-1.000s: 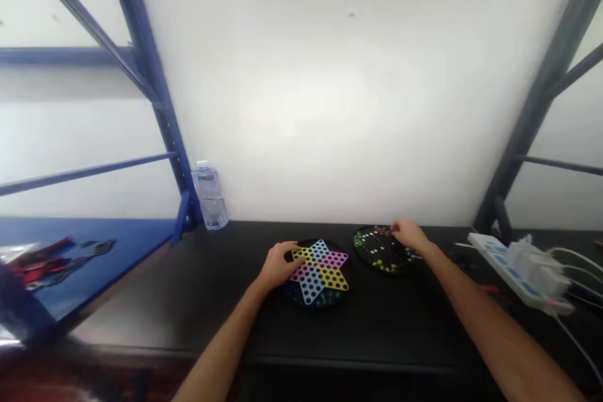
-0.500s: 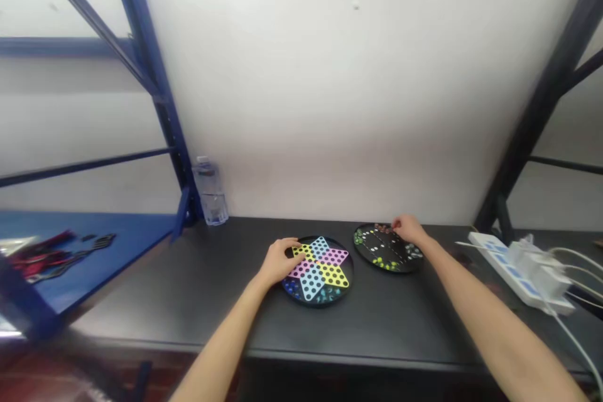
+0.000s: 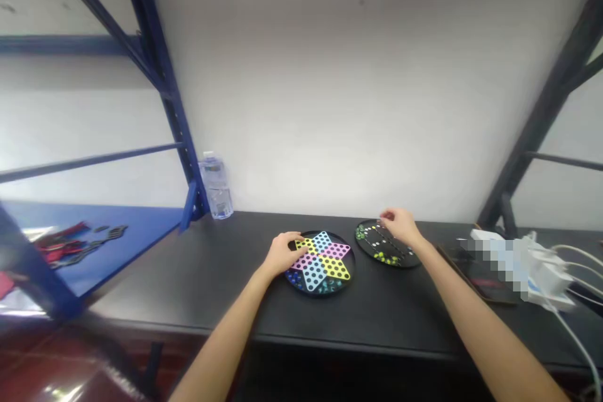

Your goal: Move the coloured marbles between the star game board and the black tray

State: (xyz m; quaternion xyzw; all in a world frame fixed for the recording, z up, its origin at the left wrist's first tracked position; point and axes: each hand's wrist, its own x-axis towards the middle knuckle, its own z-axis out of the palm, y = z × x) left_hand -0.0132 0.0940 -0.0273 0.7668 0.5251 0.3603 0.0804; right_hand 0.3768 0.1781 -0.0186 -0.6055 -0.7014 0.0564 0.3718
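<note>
A round Chinese checkers board (image 3: 315, 276) with a pastel star of holes lies on the dark tabletop, blue and teal marbles in its near pockets. My left hand (image 3: 282, 254) rests at its left rim, thumb and fingers apart over the yellow point. To the right, a round black tray (image 3: 387, 245) carries green, yellow and white marbles. At the far edge of this tray my right hand (image 3: 399, 225) has its fingertips pinched together. What they hold, if anything, is too small to make out. The hand and wrist hide part of the tray.
A clear plastic bottle (image 3: 217, 188) stands by the blue rack post at the back left. On the right are a dark flat tablet-like thing (image 3: 487, 282) and a white power strip with plugs and cables (image 3: 549, 270). Red and black items (image 3: 70, 245) lie on the blue shelf.
My right hand has shifted slightly left along the far rim of the tray, still pinched. My left hand stays at the board's edge. The camera view has moved a little.
</note>
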